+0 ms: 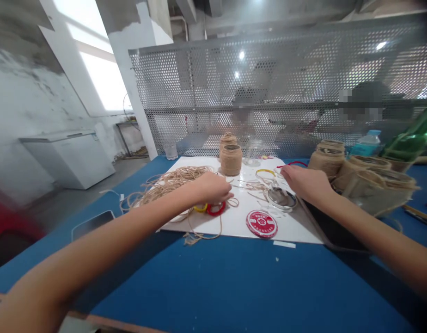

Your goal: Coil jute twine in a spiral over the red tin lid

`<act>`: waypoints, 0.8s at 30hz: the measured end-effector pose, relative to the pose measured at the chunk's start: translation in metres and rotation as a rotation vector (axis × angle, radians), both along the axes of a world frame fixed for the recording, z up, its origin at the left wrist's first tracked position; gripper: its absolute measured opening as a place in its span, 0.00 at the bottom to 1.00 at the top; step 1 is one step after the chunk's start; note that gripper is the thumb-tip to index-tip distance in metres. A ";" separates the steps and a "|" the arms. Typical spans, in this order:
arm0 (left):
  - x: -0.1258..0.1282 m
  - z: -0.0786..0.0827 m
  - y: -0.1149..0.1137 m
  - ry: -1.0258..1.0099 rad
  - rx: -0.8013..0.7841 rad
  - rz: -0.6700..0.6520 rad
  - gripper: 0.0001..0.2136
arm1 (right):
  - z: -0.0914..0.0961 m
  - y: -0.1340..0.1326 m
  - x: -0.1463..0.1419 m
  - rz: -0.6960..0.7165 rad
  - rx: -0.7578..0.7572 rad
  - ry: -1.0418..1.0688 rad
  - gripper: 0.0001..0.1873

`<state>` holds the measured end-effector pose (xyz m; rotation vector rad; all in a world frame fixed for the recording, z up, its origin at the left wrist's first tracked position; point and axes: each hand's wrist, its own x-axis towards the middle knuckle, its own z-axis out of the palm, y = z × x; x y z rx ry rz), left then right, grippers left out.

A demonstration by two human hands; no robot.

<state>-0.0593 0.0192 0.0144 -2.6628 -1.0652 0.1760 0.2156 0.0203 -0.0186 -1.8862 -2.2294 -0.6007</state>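
My left hand [213, 187] rests knuckles up on a white board [234, 222], fingers curled together over a red ring [216, 209] and a yellow ring [200, 208]; what it grips is hidden. A heap of jute twine [165, 182] lies just left of it. My right hand [301, 181] reaches in from the right with fingers curled, above a round metal lid [281, 198] and close to a yellow bangle [265, 172] and a red bangle [293, 163]. A twine-wrapped jar [230, 159] stands behind, between the hands.
A red printed lid [261, 224] lies near the board's front. Several twine-wrapped jars [366, 178], a green bottle [412, 138] and a water bottle [368, 143] crowd the right. A phone [93, 223] lies on the blue table [234, 286]. People sit behind a perforated screen [286, 92].
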 end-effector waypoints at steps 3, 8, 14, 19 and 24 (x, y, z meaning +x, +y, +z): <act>-0.028 -0.008 -0.036 0.046 -0.065 -0.029 0.20 | -0.001 -0.018 -0.031 0.163 -0.014 0.020 0.16; -0.048 -0.023 -0.076 0.023 -0.097 -0.144 0.08 | 0.001 -0.053 -0.090 0.584 -0.168 0.055 0.12; -0.058 -0.023 -0.079 -0.126 -0.129 -0.090 0.07 | -0.007 -0.055 -0.124 0.928 -0.326 0.139 0.14; -0.067 -0.029 -0.079 -0.092 -0.176 -0.092 0.05 | -0.020 -0.052 -0.137 0.960 -0.382 0.167 0.06; -0.068 -0.019 -0.053 -0.250 -0.317 0.023 0.16 | -0.019 -0.055 -0.142 0.927 -0.398 0.227 0.04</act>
